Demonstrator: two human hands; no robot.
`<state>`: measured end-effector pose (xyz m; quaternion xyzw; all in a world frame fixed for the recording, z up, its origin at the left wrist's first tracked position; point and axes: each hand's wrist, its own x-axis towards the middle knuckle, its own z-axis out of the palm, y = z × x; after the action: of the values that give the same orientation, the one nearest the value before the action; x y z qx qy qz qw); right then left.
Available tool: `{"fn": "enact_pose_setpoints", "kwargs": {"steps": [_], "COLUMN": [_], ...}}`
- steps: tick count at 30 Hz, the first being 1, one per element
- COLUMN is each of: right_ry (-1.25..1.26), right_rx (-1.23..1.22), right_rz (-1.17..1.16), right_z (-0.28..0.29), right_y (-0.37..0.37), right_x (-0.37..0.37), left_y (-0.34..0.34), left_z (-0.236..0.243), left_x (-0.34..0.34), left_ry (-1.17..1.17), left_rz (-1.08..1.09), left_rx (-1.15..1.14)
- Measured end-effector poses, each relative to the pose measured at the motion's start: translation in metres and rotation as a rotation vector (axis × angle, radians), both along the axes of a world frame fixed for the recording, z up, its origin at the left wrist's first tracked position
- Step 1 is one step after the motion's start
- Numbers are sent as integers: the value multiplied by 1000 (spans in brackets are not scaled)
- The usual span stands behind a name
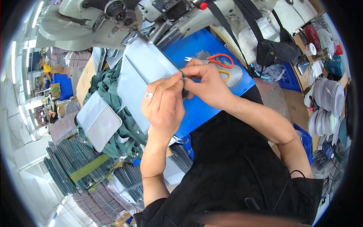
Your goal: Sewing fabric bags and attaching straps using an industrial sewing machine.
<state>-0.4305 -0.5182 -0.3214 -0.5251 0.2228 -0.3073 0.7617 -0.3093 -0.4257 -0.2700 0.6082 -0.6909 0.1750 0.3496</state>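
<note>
A pale grey-blue fabric panel slants out from under the head of a sewing machine, with a dark edging along its right side. My left hand is closed on the panel's right edge, a silver ring on one finger. Right beside it, my right hand pinches the same edge, its fingertips meeting those of the left. What lies exactly between the fingertips is hidden. Scissors with one red-orange and one yellow handle loop rest just beyond my right hand, partly covered by it.
Under my hands is a blue work plate. Dark green strips heap up on the left, with a grey pouch-like piece on top. Stacked panels stand at lower left. Tape rolls and a black bag are at right.
</note>
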Motion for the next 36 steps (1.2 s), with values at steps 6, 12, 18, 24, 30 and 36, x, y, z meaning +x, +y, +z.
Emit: {"fn": "enact_pose_setpoints", "kwargs": {"steps": [6, 12, 18, 24, 30, 36], "right_ry": [-42, -93, -223, -20, 41, 89], "right_rx": [61, 196, 390, 263, 144, 146], "right_rz": [26, -69, -219, -310, -342, -274], "right_z": [4, 7, 4, 12, 11, 20], "right_y": [-18, -26, -20, -23, -28, -32], "right_x": [30, 64, 88, 93, 93, 81], "left_y": [-13, -33, -25, 7, -1, -6], "left_z": [7, 19, 1, -75, -46, 45], "left_x": [28, 57, 46, 21, 61, 50], "left_ry": [-60, -174, -31, 380, 451, -228], "left_rz": [-6, 13, 34, 157, 225, 278], "left_rx": [69, 145, -39, 148, 374, 767]}}
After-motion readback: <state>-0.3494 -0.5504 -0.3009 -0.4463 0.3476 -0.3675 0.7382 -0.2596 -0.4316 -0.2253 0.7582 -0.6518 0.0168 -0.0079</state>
